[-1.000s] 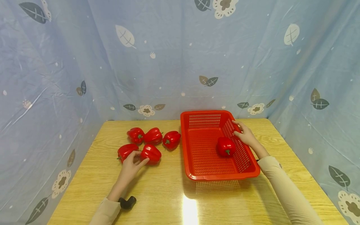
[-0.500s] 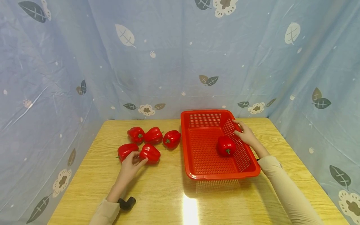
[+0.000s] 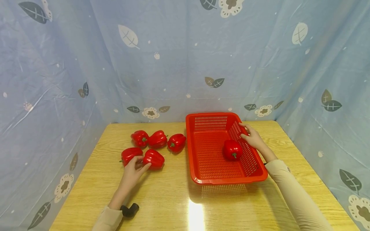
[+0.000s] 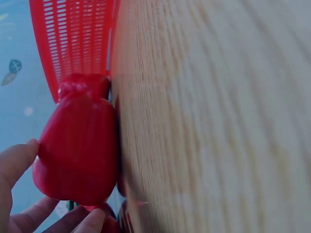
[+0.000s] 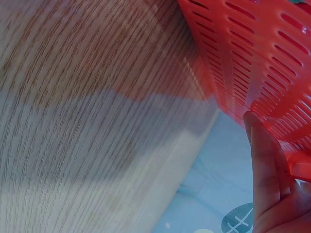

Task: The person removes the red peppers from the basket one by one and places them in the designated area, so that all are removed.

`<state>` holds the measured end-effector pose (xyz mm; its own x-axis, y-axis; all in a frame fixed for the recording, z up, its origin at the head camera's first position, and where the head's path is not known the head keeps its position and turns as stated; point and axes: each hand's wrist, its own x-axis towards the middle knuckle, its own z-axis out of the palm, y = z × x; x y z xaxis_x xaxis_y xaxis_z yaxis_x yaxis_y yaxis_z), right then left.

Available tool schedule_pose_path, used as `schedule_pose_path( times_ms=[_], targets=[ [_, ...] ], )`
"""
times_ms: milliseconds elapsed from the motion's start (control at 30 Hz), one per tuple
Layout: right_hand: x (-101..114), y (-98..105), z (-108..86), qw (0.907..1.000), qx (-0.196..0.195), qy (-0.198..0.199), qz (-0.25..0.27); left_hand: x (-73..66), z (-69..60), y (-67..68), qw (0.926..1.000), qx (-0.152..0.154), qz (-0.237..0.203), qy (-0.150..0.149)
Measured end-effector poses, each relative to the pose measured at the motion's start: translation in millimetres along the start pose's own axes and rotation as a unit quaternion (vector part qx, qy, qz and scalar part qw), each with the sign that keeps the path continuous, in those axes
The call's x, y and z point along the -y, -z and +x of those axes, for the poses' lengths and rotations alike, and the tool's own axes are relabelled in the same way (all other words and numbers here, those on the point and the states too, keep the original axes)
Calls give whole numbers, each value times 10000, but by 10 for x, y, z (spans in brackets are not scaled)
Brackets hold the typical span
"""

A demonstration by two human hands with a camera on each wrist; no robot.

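With thumb and fingers, my left hand (image 3: 133, 171) holds a red bell pepper (image 3: 155, 159) by its left end, low over or on the table. In the left wrist view this bell pepper (image 4: 80, 150) has fingertips at its side and near its green stem; its contact with the table cannot be told. My right hand (image 3: 253, 138) grips the right rim of a red perforated plastic basket (image 3: 206, 144), thumb inside. Its fingers lie along the outer wall in the right wrist view. One bell pepper (image 3: 232, 150) lies inside the basket, towards the right.
Behind the left hand lie more red peppers: a left pepper (image 3: 130, 154), a back-left pepper (image 3: 140, 138), a back-middle pepper (image 3: 157, 140) and one pepper (image 3: 177, 143) beside the basket. A patterned blue curtain (image 3: 173, 64) surrounds the wooden table (image 3: 162, 199).
The bell pepper at my left hand has shifted slightly left and a little nearer, and its tilt has changed slightly. My right hand and the basket stay in place.
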<state>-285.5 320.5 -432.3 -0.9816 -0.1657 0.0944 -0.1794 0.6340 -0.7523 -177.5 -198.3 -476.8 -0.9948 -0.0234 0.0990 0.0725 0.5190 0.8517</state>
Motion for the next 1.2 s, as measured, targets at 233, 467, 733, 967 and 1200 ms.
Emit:
schedule_pose_path(
  times_ms=[233,467,733,967,1200],
  targets=[
    [-1,2,5,10000,35,-24,4,-1,-10,18,10000,-50,-21,-3],
    [6,3,1,10000,17,-6,26,-74,-5,65,9999,-95,27,-73],
    [17,5,0,10000,-31,-12,-16,-172,44,124,9998,-60,85,-145],
    [18,8,-2,10000,-13,15,-11,-273,122,153,9991,-171,206,-333],
    [325,38,-132,10000,55,-33,50,-315,174,123,9979,-195,341,-519]
  ],
)
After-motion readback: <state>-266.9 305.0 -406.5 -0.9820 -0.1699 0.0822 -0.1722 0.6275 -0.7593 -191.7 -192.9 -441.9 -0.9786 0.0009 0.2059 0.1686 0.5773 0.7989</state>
